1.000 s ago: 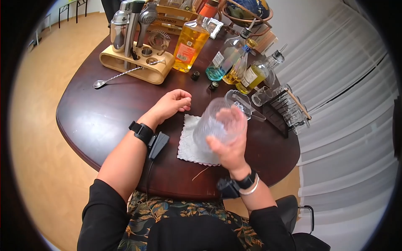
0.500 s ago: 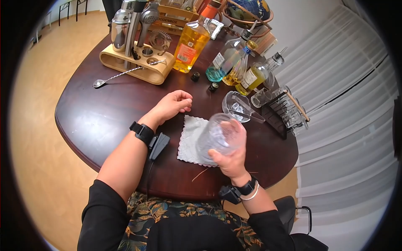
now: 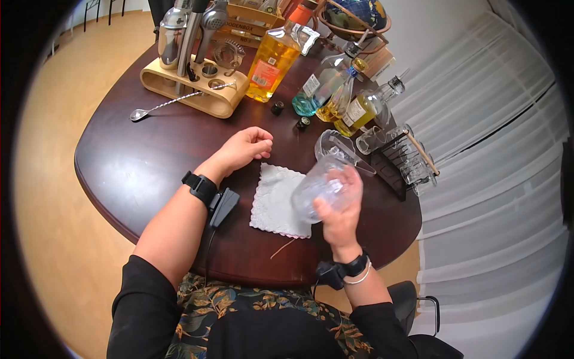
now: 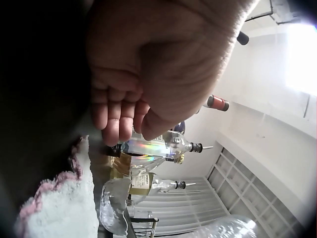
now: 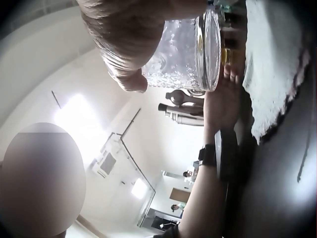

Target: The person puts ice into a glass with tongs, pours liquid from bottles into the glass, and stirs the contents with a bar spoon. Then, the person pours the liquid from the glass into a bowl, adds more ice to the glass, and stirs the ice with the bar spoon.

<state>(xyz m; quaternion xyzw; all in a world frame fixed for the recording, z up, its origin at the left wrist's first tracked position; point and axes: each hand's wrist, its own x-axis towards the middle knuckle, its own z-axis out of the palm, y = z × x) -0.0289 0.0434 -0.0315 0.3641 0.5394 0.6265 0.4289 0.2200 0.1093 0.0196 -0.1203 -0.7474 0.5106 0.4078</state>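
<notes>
My right hand (image 3: 342, 218) grips a large clear glass (image 3: 310, 194) around its side, thumb toward me. In the head view the glass is tilted and blurred, overlapping the right edge of a white scalloped cloth (image 3: 274, 200). Its patterned wall and thick base (image 5: 213, 52) show in the right wrist view, the base above the cloth. My left hand (image 3: 245, 148) rests on the dark table beyond the cloth's left corner, fingers loosely curled around nothing. A clear glass bowl (image 3: 323, 143) with ice and tongs (image 3: 363, 167) stands behind the held glass.
Several bottles, among them an amber one (image 3: 274, 57), stand at the back. Bar tools fill a wooden stand (image 3: 224, 106) with a twisted bar spoon (image 3: 161, 106) across it. Two black caps (image 3: 277, 107) lie nearby. A black glass rack (image 3: 388, 170) is at the right.
The right hand has kept the glass moving over the cloth, first slightly toward me, then right and a little away, uncovering more cloth. The left hand has stayed in place.
</notes>
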